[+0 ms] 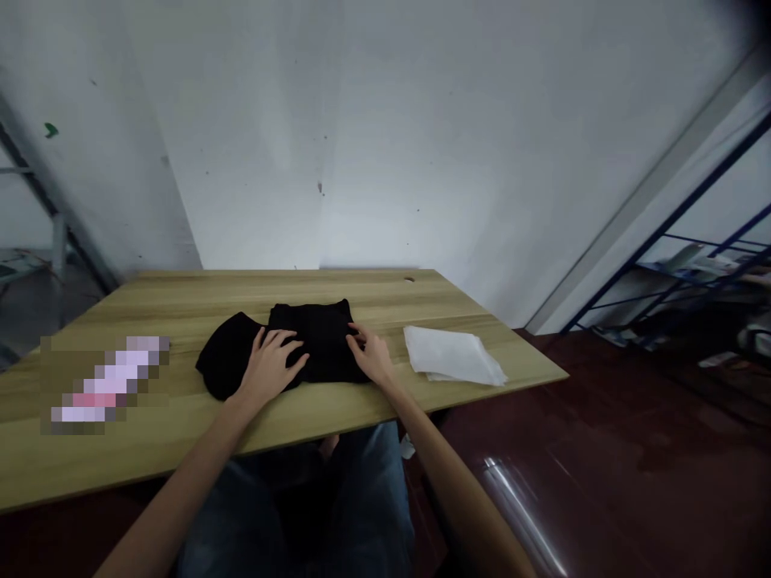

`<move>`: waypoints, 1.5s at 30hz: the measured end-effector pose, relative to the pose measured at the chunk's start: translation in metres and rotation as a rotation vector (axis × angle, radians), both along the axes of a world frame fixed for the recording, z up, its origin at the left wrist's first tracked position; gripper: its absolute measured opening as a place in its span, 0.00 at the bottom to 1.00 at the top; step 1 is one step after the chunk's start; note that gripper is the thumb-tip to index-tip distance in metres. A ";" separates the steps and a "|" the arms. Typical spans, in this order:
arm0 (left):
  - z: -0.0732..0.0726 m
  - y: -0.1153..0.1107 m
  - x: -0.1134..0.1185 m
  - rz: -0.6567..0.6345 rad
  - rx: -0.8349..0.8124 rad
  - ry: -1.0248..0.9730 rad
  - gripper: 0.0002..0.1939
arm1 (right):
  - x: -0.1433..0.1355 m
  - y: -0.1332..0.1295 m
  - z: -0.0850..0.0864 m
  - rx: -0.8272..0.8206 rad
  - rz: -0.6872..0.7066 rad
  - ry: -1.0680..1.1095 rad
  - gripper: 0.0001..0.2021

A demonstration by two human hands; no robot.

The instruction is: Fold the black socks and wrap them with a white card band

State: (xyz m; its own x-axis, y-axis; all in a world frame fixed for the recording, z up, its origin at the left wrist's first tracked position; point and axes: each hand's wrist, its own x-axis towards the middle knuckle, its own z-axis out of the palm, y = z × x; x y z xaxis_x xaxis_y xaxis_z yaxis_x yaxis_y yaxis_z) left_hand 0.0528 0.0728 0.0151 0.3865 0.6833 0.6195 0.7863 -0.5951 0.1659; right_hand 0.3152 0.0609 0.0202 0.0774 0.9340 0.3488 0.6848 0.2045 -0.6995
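A black cloth item lies on the wooden table, with a rounded black part at its left end. My left hand rests on the cloth near where the two parts meet, its fingers spread. At the cloth's right edge is my right hand, fingers apart and touching the fabric. A small stack of thin white sheets lies to the right of my right hand, apart from it.
The wooden table stands against a white wall. On its left side lies a pixelated pink and purple object. Blue metal shelving holding assorted items stands at the right, and a metal frame is at the far left.
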 end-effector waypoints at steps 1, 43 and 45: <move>0.000 0.000 0.000 0.005 -0.007 0.002 0.13 | 0.000 0.000 0.001 -0.001 0.001 0.001 0.19; 0.011 -0.006 0.011 -0.022 -0.023 -0.010 0.11 | -0.012 0.025 0.021 -0.261 -0.032 0.215 0.18; 0.011 -0.007 0.010 -0.013 -0.030 -0.008 0.11 | -0.013 0.022 0.021 -0.211 -0.037 0.146 0.19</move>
